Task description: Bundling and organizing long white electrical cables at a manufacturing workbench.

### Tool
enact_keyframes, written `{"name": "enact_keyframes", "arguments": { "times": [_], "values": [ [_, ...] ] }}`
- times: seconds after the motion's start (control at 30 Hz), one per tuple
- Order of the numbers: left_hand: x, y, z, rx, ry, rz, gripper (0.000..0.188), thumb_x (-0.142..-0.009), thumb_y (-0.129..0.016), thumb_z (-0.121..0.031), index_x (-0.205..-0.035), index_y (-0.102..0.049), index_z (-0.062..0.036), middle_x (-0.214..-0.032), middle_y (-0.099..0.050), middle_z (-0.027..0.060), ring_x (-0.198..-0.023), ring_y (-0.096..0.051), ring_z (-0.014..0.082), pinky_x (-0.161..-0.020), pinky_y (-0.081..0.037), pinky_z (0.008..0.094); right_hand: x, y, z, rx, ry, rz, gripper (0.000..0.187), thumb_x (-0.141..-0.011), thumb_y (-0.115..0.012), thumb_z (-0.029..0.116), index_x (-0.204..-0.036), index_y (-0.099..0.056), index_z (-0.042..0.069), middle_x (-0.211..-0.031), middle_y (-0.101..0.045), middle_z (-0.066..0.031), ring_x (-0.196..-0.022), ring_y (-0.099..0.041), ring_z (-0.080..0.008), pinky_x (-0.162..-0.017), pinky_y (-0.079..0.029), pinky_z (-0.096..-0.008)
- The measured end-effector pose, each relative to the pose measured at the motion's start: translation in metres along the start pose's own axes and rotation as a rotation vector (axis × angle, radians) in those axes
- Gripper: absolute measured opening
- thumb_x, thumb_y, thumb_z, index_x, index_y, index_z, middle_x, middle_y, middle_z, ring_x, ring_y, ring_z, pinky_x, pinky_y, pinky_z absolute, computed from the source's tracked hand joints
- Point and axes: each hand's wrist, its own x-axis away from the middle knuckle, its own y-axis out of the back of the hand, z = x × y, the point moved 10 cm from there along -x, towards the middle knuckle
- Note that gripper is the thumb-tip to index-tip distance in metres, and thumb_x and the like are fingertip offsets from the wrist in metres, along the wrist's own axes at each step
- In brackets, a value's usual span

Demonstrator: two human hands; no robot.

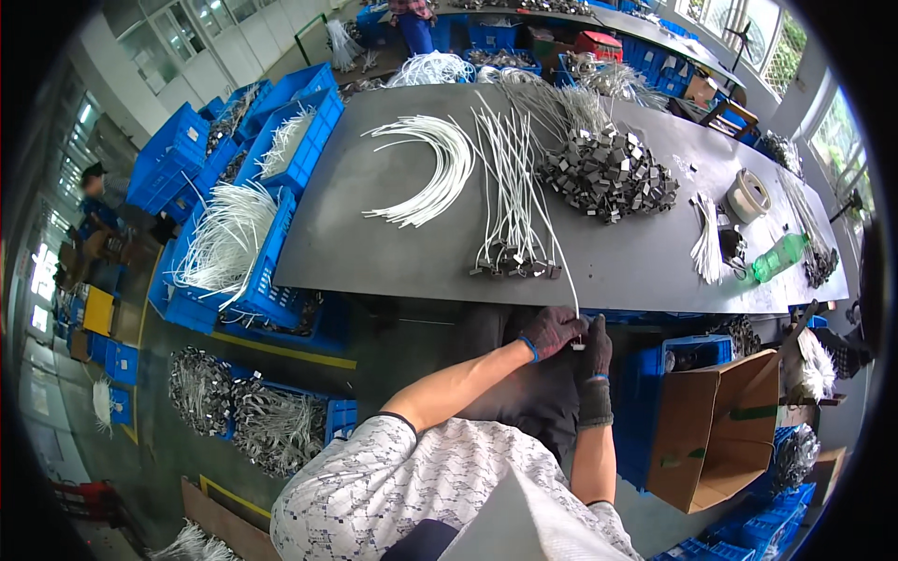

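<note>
My left hand [552, 333], in a dark reddish glove, is closed on the lower end of a thin white cable [564, 266] at the table's front edge. The cable runs up over the tabletop. My right hand [599, 352], in a dark grey glove, is closed close beside it; what its fingers grip is hidden. A small pale piece [579, 346] shows between both hands. Just beyond lies a bunch of white cables [510, 187] with dark square ends [514, 262]. Left of it, loose white cables [440, 173] lie in a curve.
A heap of small dark metal pieces [613, 176] sits on the grey table [346, 224]. Farther right are a tape roll [748, 194] and a green bottle [779, 258]. Blue crates [271, 271] with cables stand at the left; a cardboard box [697, 435] is beside my right arm.
</note>
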Motion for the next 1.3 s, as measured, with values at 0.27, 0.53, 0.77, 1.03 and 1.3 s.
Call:
{"name": "enact_keyframes", "arguments": {
  "times": [0.27, 0.53, 0.77, 1.03, 1.3],
  "values": [
    [-0.017, 0.045, 0.046, 0.108, -0.008, -0.177, 0.025, -0.094, -0.065, -0.023, -0.101, -0.070, 0.0004, -0.094, -0.072, 0.0139, -0.091, -0.068, 0.0235, -0.082, -0.052, 0.0351, -0.048, -0.050, -0.025, -0.242, -0.201, 0.013, 0.061, -0.105, -0.038, 0.047, -0.107, -0.069, -0.005, -0.100, -0.072, -0.0098, -0.090, -0.067, -0.0181, -0.084, -0.051, -0.0299],
    [-0.066, 0.207, 0.011, -0.488, -0.187, -0.294, 0.027, -0.094, -0.058, -0.029, -0.096, -0.067, -0.0041, -0.089, -0.066, 0.0169, -0.089, -0.066, 0.0366, -0.080, -0.053, 0.0420, -0.138, -0.040, 0.011, 0.121, -0.153, -0.127, 0.044, -0.100, -0.050, 0.039, -0.129, -0.055, 0.006, -0.099, -0.067, -0.0115, -0.051, -0.057, -0.0133, -0.040, -0.038, -0.0288],
    [-0.021, 0.458, 0.102, -1.369, 0.566, -0.636, 0.034, -0.083, -0.068, -0.033, -0.109, -0.066, -0.0122, -0.109, -0.065, 0.0164, -0.099, -0.067, 0.0341, -0.082, -0.056, 0.0485, -0.274, -0.018, 0.059, 1.064, 0.384, -0.282, 0.063, -0.092, -0.062, 0.036, -0.140, -0.046, 0.000, -0.124, -0.061, -0.0281, -0.113, -0.058, -0.0440, -0.099, -0.046, -0.0468],
    [-0.026, 0.461, 0.111, -1.368, 0.494, -0.472, 0.020, -0.093, -0.058, -0.023, -0.101, -0.070, -0.0102, -0.095, -0.071, 0.0161, -0.089, -0.071, 0.0358, -0.075, -0.057, 0.0486, -0.336, -0.011, 0.031, 1.069, 0.186, -0.279, 0.067, -0.089, -0.063, 0.048, -0.136, -0.050, 0.003, -0.121, -0.062, -0.0302, -0.108, -0.061, -0.0461, -0.090, -0.049, -0.0508],
    [-0.020, 0.384, 0.125, -1.368, 0.511, -0.396, 0.014, -0.088, -0.060, -0.017, -0.081, -0.072, -0.0124, -0.083, -0.072, 0.0125, -0.083, -0.072, 0.0353, -0.068, -0.058, 0.0476, -0.352, 0.013, 0.036, 0.910, 0.131, -0.337, 0.070, -0.084, -0.067, 0.054, -0.136, -0.054, 0.010, -0.116, -0.066, -0.0263, -0.111, -0.062, -0.0436, -0.090, -0.050, -0.0497]
  ]
}}
